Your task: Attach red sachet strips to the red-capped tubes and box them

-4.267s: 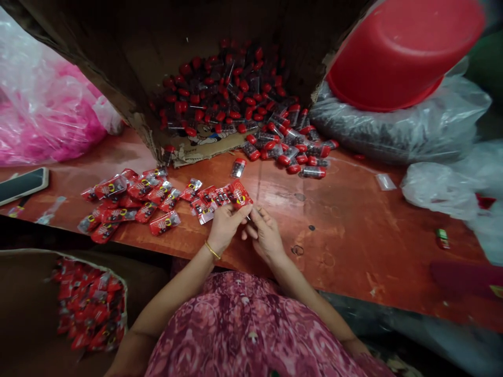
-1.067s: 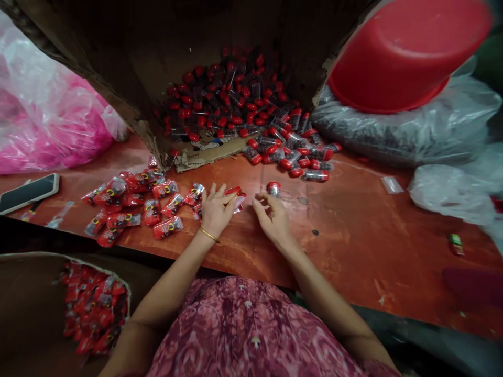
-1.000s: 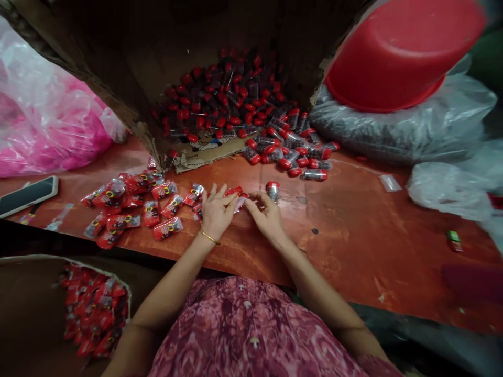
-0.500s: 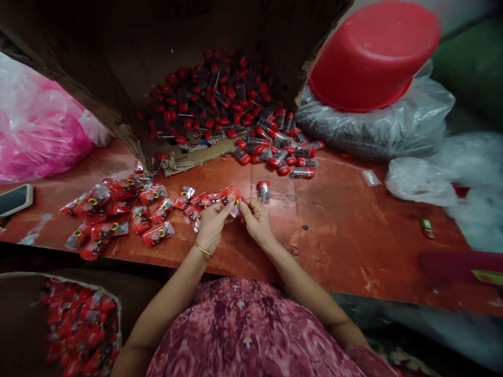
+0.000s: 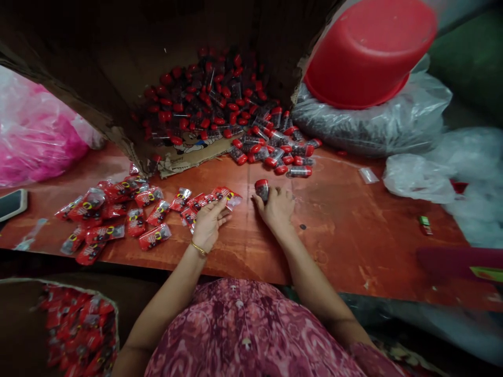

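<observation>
My left hand [image 5: 209, 222] pinches a small red printed plastic packet [image 5: 232, 199] between thumb and fingers, its clear end pointing right. My right hand [image 5: 278, 208] is closed around a small clear jar with a red lid [image 5: 261, 189] and dark contents, the thumb on its left side. The hand hides the jar's lower part. Beside my left hand lie several red packets [image 5: 188, 214] in a row. Farther left is a loose heap of filled packets [image 5: 118, 201], red with dark contents.
A cardboard box [image 5: 196, 161] lies open toward me, with many red-capped jars [image 5: 220, 99] spilling onto the red table [image 5: 346, 235]. A red tub [image 5: 369, 57] rests on a plastic bag [image 5: 377, 131]. Pink-filled bag [image 5: 39, 136] and phone [image 5: 13, 203] are left; a packet-filled container [image 5: 78, 324] stands below.
My right hand has let go of the packet and moved right to the standing jar, closing around it. My left hand keeps the packet. The view has shifted slightly.
</observation>
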The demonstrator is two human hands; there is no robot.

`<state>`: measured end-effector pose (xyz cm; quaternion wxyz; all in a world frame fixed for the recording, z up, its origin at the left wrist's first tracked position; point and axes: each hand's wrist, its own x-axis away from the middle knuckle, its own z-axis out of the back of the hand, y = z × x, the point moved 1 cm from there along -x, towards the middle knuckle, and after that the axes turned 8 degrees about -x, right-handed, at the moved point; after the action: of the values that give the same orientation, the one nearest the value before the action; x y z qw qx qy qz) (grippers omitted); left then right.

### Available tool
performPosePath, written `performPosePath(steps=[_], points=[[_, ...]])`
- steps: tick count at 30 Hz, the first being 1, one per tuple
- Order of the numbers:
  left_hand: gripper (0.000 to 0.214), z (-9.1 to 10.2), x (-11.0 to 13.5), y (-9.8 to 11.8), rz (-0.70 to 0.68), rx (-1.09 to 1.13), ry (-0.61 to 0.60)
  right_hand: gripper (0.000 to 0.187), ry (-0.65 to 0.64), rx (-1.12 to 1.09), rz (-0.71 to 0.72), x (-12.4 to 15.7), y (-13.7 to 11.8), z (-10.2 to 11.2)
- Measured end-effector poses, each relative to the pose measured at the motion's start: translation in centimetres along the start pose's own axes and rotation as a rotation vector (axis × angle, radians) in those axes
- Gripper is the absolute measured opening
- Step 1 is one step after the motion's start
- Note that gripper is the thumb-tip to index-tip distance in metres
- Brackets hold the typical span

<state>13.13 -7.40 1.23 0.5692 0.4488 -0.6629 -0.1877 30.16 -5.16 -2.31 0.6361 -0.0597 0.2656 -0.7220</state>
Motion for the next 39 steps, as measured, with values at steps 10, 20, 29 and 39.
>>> performPosePath(steps=[10,20,29,39], points=[[0.024,0.5,0.4,0.0,0.014,0.048,0.004,0.022,-0.156,-0.319,0.029,0.8,0.4,1.0],[0.026,0.1,1.1,-0.4,-0.009,0.031,-0.108,0.024,-0.391,-1.104,-0.04,4.7,-1.2,4.5],[0.034,0.3,1.3,-0.4,-0.034,-0.043,-0.139,0.017,-0.485,-1.134,-0.1,4.5,-2.2,4.4],[0.043,0.0,1.4,-0.6,-0.151,-0.156,-0.142,0.022,-0.486,-1.161,-0.161,4.6,-2.1,3.9]])
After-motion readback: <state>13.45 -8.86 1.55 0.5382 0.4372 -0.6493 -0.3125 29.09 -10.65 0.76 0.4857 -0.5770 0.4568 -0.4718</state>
